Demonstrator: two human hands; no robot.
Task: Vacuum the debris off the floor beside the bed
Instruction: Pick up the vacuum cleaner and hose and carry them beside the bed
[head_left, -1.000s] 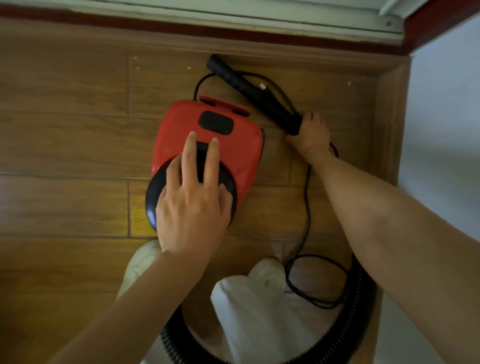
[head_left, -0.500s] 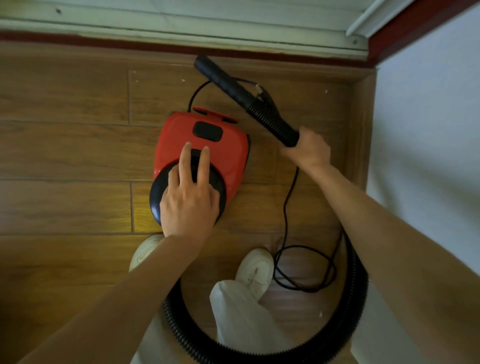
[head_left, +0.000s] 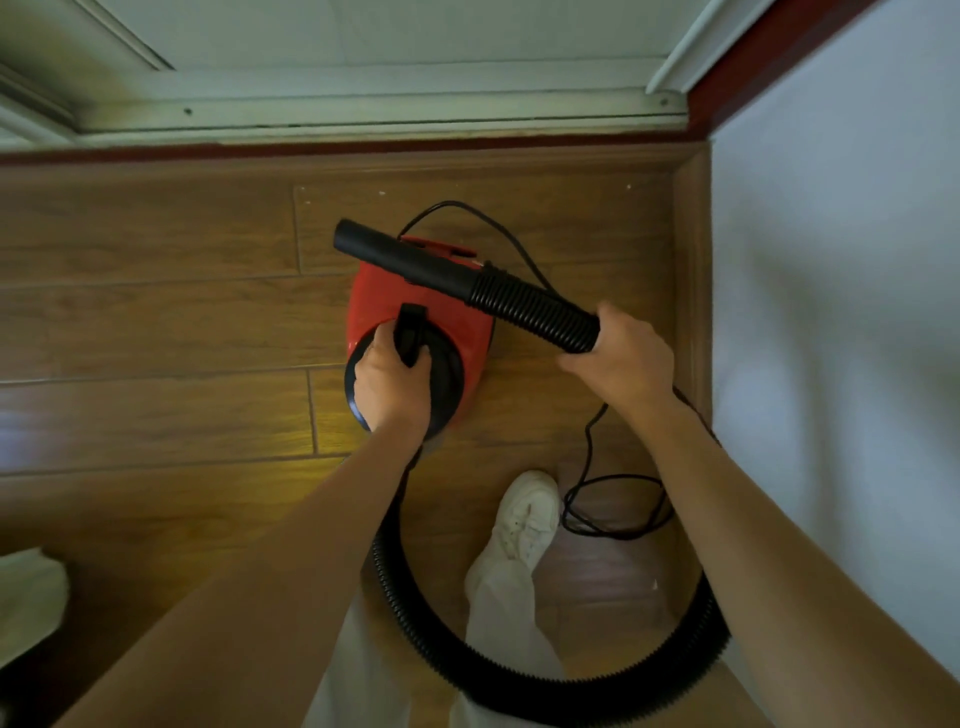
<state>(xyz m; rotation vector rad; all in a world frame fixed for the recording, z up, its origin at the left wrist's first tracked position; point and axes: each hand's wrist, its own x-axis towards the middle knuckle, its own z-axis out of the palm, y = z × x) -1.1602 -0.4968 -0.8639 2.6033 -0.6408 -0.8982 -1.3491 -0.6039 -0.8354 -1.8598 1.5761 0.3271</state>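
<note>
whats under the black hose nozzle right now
The nozzle, held up by the right hand, crosses above the red vacuum and its power cord. The vacuum's far edge beneath it is hidden.

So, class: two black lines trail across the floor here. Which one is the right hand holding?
The thick ribbed hose, which the right hand holds near its smooth nozzle; the thin power cord lies loose, looped by the white shoe.

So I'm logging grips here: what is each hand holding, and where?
Left hand grips the red vacuum's black carry handle; right hand grips the ribbed hose behind the nozzle.
</note>
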